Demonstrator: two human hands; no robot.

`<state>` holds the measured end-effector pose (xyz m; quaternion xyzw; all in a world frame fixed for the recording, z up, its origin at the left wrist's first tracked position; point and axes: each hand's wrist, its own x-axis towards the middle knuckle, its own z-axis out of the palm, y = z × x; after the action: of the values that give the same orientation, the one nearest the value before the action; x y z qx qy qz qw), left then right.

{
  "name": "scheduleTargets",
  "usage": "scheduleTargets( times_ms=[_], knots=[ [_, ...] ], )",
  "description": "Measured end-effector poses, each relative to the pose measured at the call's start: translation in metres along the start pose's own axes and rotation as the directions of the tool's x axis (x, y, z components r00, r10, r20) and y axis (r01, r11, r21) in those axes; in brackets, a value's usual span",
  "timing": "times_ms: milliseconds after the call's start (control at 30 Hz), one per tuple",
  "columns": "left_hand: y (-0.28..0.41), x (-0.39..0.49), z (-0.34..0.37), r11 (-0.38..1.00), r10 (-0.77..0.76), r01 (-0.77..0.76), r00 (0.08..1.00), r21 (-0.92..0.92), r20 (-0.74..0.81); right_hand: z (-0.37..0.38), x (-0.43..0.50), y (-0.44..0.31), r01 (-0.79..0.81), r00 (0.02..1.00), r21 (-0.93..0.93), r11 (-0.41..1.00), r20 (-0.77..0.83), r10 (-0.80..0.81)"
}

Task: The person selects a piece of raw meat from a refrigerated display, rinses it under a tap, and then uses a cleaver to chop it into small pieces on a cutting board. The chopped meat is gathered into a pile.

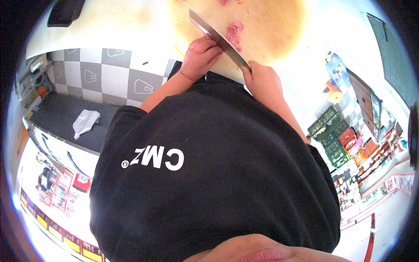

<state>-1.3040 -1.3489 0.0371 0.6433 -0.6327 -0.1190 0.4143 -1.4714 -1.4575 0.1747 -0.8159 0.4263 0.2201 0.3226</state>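
My right hand (263, 80) grips the handle end of a broad-bladed knife (226, 44). The blade slants up to the left across a pale yellow, round-looking cutting board (278, 29). Close against the blade's near side, my left hand (203, 55) has its fingers bent down; what lies beneath them is mostly hidden. A trace of red shows by those fingertips. Beyond the blade, pieces of raw pink meat (235, 32) lie on the board. Another bit of meat (224, 2) is at the top edge of the view.
Bright glare washes out the surface around the board. To the left, a white plastic bag (85, 122) rests on a dark counter (55, 104) near a grey-and-white checkered floor (114, 73). Stacked green crates (330, 131) and red crates (347, 139) stand at right, near an orange object (334, 93).
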Motion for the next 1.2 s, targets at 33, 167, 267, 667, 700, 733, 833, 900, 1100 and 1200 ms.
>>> scheduleTargets(
  times_ms=[33,167,267,667,700,733,833,900,1100,1200],
  knots=[
    [-0.002,-0.002,0.002,1.0,0.002,-0.002,1.0,0.006,-0.015,0.002,0.0,0.0,-0.015,1.0,0.0,1.0,0.001,0.015],
    [0.0,-0.001,-0.001,1.0,0.008,-0.008,1.0,0.005,-0.023,0.027,0.028,-0.016,0.056,0.995,-0.028,0.998,-0.076,-0.058],
    [0.002,0.004,-0.002,1.0,0.004,-0.004,1.0,0.003,-0.006,0.029,0.059,-0.028,0.118,0.979,-0.039,0.992,-0.16,-0.122],
    [0.005,-0.003,-0.004,0.998,-0.037,0.038,0.999,0.042,-0.025,0.009,0.014,-0.007,0.058,0.997,0.026,0.998,-0.045,-0.057],
    [0.005,-0.002,-0.004,0.999,-0.029,0.03,0.999,0.039,-0.022,0.007,0.012,-0.008,0.028,1.0,0.018,0.999,0.014,-0.028],
    [0.005,-0.002,-0.005,0.999,-0.033,0.034,0.999,0.041,-0.02,0.005,0.008,-0.008,-0.006,0.999,0.009,1.0,0.052,0.006],
    [0.006,-0.002,-0.006,0.998,-0.04,0.041,0.999,0.045,-0.033,0.007,0.005,-0.005,-0.026,0.999,0.004,1.0,0.045,0.026],
    [0.006,-0.002,-0.006,0.998,-0.039,0.042,0.997,0.044,-0.068,0.029,0.021,-0.009,0.071,0.991,0.02,0.997,-0.114,-0.068],
    [0.004,-0.005,-0.005,0.999,-0.03,0.031,0.998,0.016,-0.048,0.035,0.055,-0.019,0.132,0.973,0.05,0.99,-0.198,-0.12],
    [0.004,-0.003,-0.005,0.999,-0.037,0.037,0.998,-0.006,-0.046,0.02,0.037,-0.005,0.061,0.981,0.041,0.997,-0.188,-0.052]
  ],
)
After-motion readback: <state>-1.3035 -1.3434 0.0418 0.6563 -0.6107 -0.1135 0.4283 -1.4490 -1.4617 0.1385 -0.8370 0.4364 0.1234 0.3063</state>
